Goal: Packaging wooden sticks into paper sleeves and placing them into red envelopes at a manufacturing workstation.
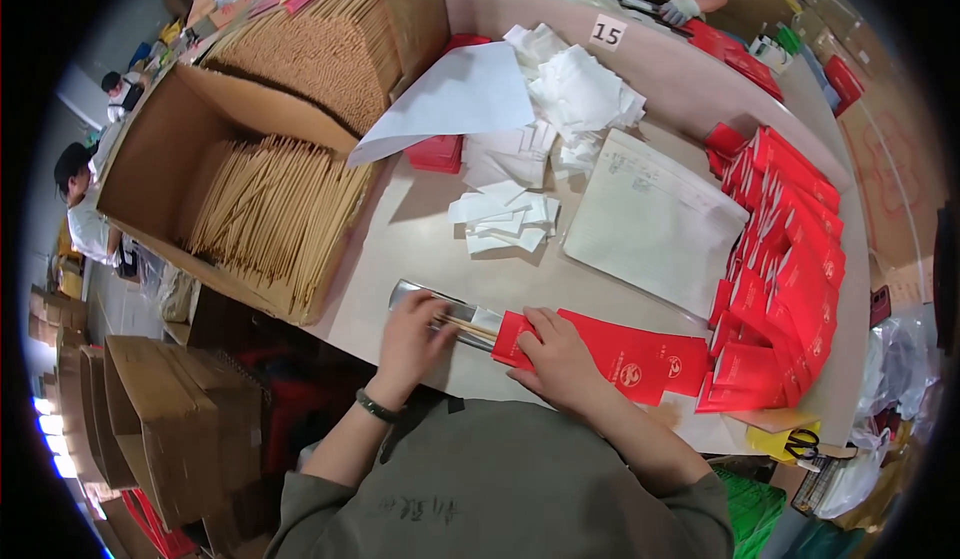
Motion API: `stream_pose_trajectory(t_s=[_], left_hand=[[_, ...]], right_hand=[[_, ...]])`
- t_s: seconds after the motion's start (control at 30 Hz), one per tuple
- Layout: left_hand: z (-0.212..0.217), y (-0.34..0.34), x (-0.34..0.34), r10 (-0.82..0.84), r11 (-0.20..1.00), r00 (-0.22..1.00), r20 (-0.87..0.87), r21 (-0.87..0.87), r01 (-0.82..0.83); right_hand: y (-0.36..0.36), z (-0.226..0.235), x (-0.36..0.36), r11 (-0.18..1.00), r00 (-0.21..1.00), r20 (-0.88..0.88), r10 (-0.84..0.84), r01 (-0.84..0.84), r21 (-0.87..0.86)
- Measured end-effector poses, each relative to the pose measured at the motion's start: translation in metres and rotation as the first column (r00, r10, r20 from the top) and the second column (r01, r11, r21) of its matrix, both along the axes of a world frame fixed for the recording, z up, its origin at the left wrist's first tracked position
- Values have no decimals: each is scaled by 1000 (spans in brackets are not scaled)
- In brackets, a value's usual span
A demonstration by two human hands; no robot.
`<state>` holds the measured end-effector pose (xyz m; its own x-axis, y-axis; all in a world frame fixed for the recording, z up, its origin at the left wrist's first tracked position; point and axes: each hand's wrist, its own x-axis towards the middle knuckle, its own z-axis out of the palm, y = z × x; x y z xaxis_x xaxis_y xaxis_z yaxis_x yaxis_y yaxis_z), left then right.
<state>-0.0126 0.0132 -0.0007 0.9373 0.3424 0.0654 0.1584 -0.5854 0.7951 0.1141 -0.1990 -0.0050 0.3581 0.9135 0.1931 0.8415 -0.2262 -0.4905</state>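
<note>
Olive-grey cloth of a short-sleeved shirt was seen nearest, close to the table edge. Just beyond it, thin, pale wooden sticks were pinched near one end between the thumb and fingers of the left hand, their far end being pointed at the mouth of a narrow red paper sleeve; whether the tips were inside could not be told. That sleeve was covered by the right hand, its fingers loosely spread; whether paper was gripped by its thumb could not be made out. If the sticks were pushed at a slant, the paper could be torn or creased; if it were pressed too lightly, it could be slid along. Beside the right hand, flat red paper sheets were overlapped, so two might be picked up together. Farther off, heaped red paper packets might be toppled by a brushing forearm, loose folded white slips might be scattered by a draught, and bare wooden sticks massed in an open brown cardboard box might be snagged on each other when drawn out.
</note>
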Motion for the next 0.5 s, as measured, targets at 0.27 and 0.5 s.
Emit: stream_pose_trajectory(t_s=[0.27, 0.5], left_hand=[[5, -32, 15, -236, 926, 971, -39, -312, 213], [13, 20, 5, -304, 656, 951, -54, 712, 250]], right_hand=[[9, -7, 1, 997, 999, -42, -16, 19, 69], [13, 22, -8, 987, 994, 64, 83, -91, 131]])
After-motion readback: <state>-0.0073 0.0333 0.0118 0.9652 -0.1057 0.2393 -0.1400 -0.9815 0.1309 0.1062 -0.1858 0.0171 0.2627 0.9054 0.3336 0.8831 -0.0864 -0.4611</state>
